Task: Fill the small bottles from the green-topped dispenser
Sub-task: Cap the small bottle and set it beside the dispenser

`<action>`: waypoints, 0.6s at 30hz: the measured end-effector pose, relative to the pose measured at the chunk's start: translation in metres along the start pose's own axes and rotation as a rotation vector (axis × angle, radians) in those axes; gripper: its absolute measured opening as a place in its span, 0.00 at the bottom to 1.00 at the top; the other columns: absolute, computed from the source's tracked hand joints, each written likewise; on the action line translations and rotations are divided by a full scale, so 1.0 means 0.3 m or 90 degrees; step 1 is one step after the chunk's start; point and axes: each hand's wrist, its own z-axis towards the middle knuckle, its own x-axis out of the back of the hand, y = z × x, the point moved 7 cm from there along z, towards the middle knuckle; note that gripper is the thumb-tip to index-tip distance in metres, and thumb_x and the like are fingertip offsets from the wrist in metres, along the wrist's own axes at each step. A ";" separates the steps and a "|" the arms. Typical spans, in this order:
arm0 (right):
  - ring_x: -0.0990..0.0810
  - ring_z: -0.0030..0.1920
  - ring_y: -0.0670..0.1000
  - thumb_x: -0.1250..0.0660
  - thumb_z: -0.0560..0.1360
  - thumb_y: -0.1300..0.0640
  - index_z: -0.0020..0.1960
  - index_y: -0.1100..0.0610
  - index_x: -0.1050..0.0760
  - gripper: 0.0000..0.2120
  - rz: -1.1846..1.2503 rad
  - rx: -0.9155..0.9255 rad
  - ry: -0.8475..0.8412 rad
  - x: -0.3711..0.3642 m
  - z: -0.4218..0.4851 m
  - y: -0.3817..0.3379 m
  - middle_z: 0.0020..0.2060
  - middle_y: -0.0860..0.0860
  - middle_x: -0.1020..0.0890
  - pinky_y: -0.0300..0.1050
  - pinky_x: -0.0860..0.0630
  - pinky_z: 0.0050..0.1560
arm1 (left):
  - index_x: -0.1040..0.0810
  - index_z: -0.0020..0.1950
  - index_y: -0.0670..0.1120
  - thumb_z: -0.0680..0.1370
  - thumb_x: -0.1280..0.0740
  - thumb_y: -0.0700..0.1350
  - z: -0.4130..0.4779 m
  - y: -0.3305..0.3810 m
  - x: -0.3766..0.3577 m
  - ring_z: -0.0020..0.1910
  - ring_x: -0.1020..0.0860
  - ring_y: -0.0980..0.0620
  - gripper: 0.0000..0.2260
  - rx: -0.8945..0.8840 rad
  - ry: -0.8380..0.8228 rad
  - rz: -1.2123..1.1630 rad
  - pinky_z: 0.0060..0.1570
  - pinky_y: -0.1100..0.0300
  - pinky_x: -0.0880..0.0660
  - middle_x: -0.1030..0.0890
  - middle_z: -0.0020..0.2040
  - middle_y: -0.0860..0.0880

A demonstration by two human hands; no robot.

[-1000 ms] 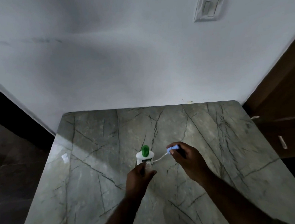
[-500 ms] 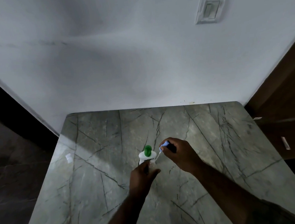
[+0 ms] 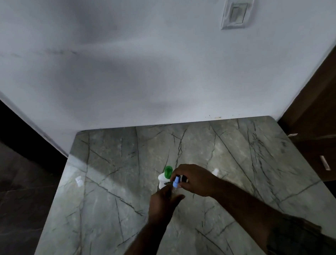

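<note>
From the head view, the grey-green veined marble table [image 3: 112, 202] fills the lower half of the frame, with a white wall switch [image 3: 236, 13] at the upper right. Just below centre stands the white dispenser with the green top [image 3: 164, 179].

Right in front of the dispenser, the left hand [image 3: 164, 203] is curled round a small clear bottle [image 3: 173, 190], which its fingers mostly hide. The right hand [image 3: 196, 180] pinches a blue cap piece [image 3: 176, 182] between fingertips and thumb.

A second ago that blue piece was held out to the right, with a thin white tube trailing toward the bottle. Now the right hand has swung in, and the cap sits directly above the bottle's mouth, touching or nearly so; the blur makes it hard to tell which. I'd guess this bottle has had its fill and is being closed.

Another small white bottle [image 3: 215, 172] peeks out behind the right hand, probably next in line. A small pale object [image 3: 78, 181] lies far off at the table's left edge.
</note>
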 end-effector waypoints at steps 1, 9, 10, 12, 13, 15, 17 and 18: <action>0.21 0.47 0.46 0.30 0.73 0.55 0.53 0.51 0.19 0.09 -0.021 0.010 -0.024 -0.004 0.003 -0.009 0.49 0.47 0.19 0.42 0.24 0.50 | 0.18 0.52 0.49 0.71 0.26 0.54 -0.002 0.000 -0.002 0.35 0.23 0.59 0.13 0.001 -0.005 0.006 0.36 0.63 0.27 0.21 0.36 0.57; 0.18 0.40 0.49 0.27 0.71 0.46 0.43 0.57 0.19 0.14 -0.100 -0.058 -0.007 -0.006 0.020 -0.004 0.39 0.52 0.15 0.43 0.26 0.42 | 0.18 0.53 0.50 0.71 0.25 0.53 -0.015 0.016 -0.005 0.37 0.22 0.59 0.13 -0.012 -0.007 0.004 0.38 0.65 0.27 0.18 0.40 0.55; 0.18 0.40 0.50 0.29 0.72 0.42 0.43 0.57 0.19 0.17 -0.137 -0.076 -0.001 -0.006 0.020 0.000 0.39 0.53 0.15 0.45 0.25 0.43 | 0.18 0.52 0.51 0.70 0.25 0.52 -0.020 0.019 -0.002 0.36 0.23 0.59 0.13 -0.006 0.000 0.001 0.36 0.67 0.28 0.19 0.39 0.56; 0.18 0.44 0.51 0.31 0.71 0.36 0.48 0.56 0.19 0.23 -0.190 -0.102 0.002 -0.010 0.014 0.009 0.43 0.52 0.16 0.46 0.24 0.46 | 0.18 0.52 0.53 0.69 0.24 0.51 -0.029 0.017 -0.002 0.36 0.23 0.60 0.13 0.002 0.011 -0.020 0.36 0.67 0.29 0.20 0.38 0.57; 0.18 0.47 0.51 0.30 0.70 0.36 0.54 0.55 0.20 0.24 -0.176 -0.100 -0.011 -0.014 0.008 0.008 0.48 0.52 0.17 0.46 0.24 0.49 | 0.18 0.51 0.53 0.69 0.24 0.51 -0.031 0.012 -0.004 0.36 0.22 0.61 0.12 0.006 0.012 -0.027 0.37 0.66 0.28 0.20 0.37 0.57; 0.21 0.51 0.50 0.29 0.71 0.45 0.63 0.53 0.26 0.23 -0.123 -0.045 -0.059 -0.032 -0.004 -0.009 0.54 0.52 0.21 0.44 0.26 0.50 | 0.17 0.47 0.52 0.70 0.25 0.53 -0.034 0.005 -0.007 0.36 0.20 0.59 0.09 0.019 0.010 -0.052 0.38 0.58 0.24 0.18 0.36 0.56; 0.22 0.50 0.50 0.32 0.74 0.54 0.58 0.54 0.24 0.13 -0.106 0.008 -0.089 -0.041 -0.015 -0.032 0.52 0.53 0.20 0.43 0.31 0.47 | 0.17 0.46 0.51 0.70 0.25 0.52 -0.031 0.003 -0.009 0.36 0.20 0.57 0.08 0.023 0.010 -0.060 0.39 0.54 0.23 0.18 0.36 0.55; 0.22 0.48 0.51 0.33 0.74 0.55 0.53 0.55 0.22 0.09 -0.118 0.014 -0.078 -0.040 -0.016 -0.038 0.49 0.53 0.19 0.42 0.34 0.46 | 0.17 0.46 0.51 0.70 0.24 0.52 -0.030 0.005 -0.008 0.36 0.20 0.57 0.08 0.022 0.011 -0.056 0.40 0.55 0.23 0.18 0.36 0.55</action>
